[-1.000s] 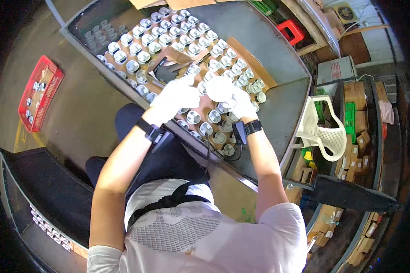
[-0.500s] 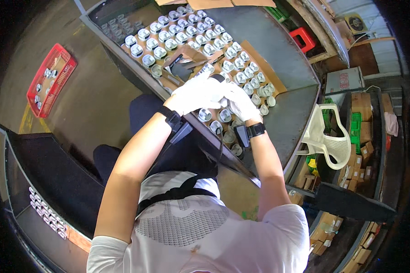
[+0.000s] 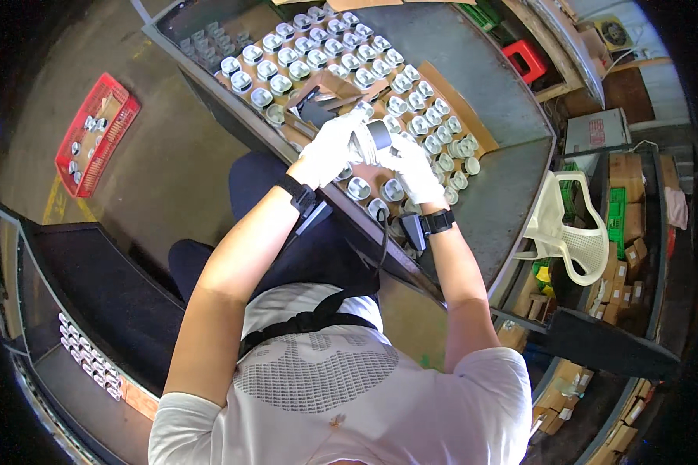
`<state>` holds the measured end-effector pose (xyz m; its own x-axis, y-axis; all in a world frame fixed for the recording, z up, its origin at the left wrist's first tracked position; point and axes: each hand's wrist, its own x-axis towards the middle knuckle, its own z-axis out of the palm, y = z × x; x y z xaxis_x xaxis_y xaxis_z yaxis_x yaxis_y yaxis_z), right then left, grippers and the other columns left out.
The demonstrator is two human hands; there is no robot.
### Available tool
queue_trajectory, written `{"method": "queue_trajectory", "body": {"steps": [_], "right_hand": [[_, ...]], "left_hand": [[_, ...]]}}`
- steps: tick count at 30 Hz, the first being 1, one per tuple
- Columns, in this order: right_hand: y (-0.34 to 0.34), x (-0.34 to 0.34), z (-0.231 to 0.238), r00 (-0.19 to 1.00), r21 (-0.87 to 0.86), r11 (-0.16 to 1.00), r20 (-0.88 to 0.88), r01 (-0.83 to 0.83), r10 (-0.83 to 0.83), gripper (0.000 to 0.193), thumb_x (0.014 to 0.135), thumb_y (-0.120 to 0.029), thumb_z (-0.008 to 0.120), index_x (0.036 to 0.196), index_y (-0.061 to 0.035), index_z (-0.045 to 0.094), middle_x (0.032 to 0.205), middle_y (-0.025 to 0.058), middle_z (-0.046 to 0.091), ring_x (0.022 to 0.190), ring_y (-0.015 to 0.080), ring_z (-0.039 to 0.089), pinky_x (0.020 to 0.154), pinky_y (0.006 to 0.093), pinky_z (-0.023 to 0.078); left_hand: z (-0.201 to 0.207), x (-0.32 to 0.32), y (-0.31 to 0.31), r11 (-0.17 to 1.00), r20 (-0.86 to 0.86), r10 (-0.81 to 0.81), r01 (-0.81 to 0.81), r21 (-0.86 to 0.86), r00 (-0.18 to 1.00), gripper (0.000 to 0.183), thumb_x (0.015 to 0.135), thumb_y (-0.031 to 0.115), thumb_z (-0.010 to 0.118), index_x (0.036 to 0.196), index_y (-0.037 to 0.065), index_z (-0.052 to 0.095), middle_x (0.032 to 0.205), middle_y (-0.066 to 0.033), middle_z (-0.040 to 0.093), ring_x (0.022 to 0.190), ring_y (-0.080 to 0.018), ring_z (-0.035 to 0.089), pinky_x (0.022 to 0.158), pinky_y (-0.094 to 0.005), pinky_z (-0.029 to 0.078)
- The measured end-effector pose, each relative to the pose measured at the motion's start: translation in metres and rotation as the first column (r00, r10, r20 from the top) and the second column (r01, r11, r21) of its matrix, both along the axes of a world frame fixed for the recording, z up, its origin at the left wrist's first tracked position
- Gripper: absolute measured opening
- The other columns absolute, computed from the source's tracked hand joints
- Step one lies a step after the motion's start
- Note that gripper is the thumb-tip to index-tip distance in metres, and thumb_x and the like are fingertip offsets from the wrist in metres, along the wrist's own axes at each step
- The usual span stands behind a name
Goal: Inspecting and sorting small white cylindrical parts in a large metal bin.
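Note:
Both hands wear white gloves and meet over the near part of a metal bench. Between them is a silver piston (image 3: 374, 138) with a dark band on its side, tilted. My left hand (image 3: 332, 149) is closed round its left side. My right hand (image 3: 412, 169) has its fingers bent against the right side; the glove hides the fingertips. Rows of similar pistons (image 3: 298, 70) stand on brown cardboard (image 3: 485, 139) around and beyond the hands. Just past my left hand lies a small open cardboard box (image 3: 337, 85) with a dark flat item in it.
A red crate (image 3: 93, 139) with several pistons sits on the floor at left. More pistons (image 3: 88, 356) stand in a dark bay at lower left. To the right are a white plastic chair (image 3: 574, 232), a red stool (image 3: 524, 62) and shelves with small boxes (image 3: 609, 291).
The piston has turned in my hands, so more of its silver side and dark band shows. My right hand has shifted slightly. The whole view has moved a little.

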<state>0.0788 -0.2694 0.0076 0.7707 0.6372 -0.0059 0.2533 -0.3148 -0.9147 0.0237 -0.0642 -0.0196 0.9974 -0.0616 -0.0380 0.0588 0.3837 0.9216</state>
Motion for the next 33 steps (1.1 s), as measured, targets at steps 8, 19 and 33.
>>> {"method": "queue_trajectory", "body": {"steps": [8,19,33], "right_hand": [[-0.001,-0.008,0.015,0.985,0.15,0.981,-0.136,0.124,-0.104,0.029,0.09,-0.018,0.067,0.115,-0.0031,0.069,0.109,0.0081,0.069,0.098,0.0204,0.063,0.087,0.0346,0.05],[-0.003,0.006,0.007,0.987,0.103,0.994,0.155,0.029,-0.045,0.022,0.097,-0.017,0.06,0.103,0.0009,0.071,0.093,0.0035,0.067,0.087,0.0132,0.059,0.081,0.029,0.048],[-0.005,0.017,0.024,0.921,0.119,0.93,-0.232,0.348,-0.314,0.032,0.1,-0.029,0.06,0.112,-0.0015,0.072,0.093,-0.001,0.069,0.073,0.0074,0.058,0.059,0.0243,0.044]], "left_hand": [[0.006,-0.005,-0.004,0.939,0.207,0.016,-0.086,0.334,0.978,0.066,0.09,0.01,0.071,0.148,0.001,0.041,0.129,-0.0065,0.062,0.116,-0.0155,0.06,0.102,-0.0329,0.05],[0.016,-0.007,-0.003,0.945,0.175,-0.024,-0.035,0.324,0.984,0.084,0.074,0.008,0.085,0.147,0.001,0.043,0.135,-0.011,0.06,0.123,-0.0182,0.057,0.107,-0.0336,0.045],[0.023,-0.009,-0.004,0.962,0.072,0.024,-0.043,0.27,0.997,0.082,0.071,0.012,0.088,0.143,0.002,0.048,0.13,-0.0106,0.063,0.115,-0.0183,0.062,0.1,-0.0332,0.051]]}}
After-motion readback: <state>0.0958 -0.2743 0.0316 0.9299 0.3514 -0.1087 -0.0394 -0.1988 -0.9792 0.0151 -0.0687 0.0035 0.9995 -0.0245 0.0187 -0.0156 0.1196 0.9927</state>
